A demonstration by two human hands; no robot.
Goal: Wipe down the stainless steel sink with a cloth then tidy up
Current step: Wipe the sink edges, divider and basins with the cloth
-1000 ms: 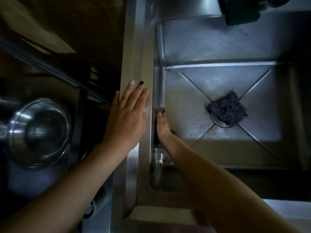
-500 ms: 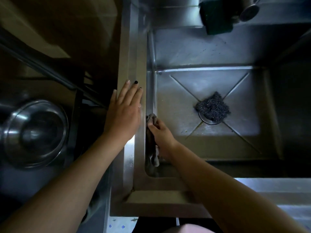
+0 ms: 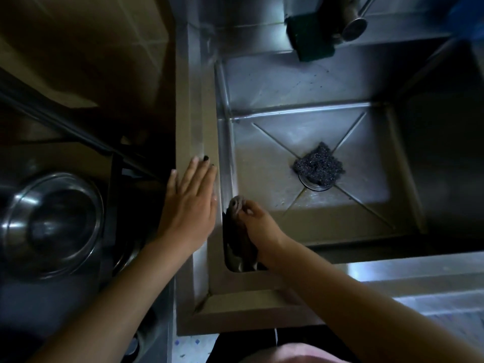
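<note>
The stainless steel sink (image 3: 353, 226) fills the right half of the view, its basin creased in an X toward the drain. My right hand (image 3: 262, 229) is inside the basin at the near left corner, pressing a dark brownish cloth (image 3: 237, 229) against the left inner wall. My left hand (image 3: 190, 205) lies flat, fingers together and extended, on the sink's left rim (image 3: 195, 121), holding nothing. A dark steel-wool scourer (image 3: 318, 166) sits over the drain in the middle of the basin.
A dark green sponge (image 3: 310, 38) rests on the back ledge beside the faucet spout (image 3: 355, 24). A shiny steel bowl (image 3: 52, 224) sits on the dark counter at the left. The sink's front rim (image 3: 262, 307) runs along the bottom.
My right hand with the cloth has slid along the left inner wall toward the near corner. The camera has tilted, showing more of the front rim. My left hand has stayed on the rim.
</note>
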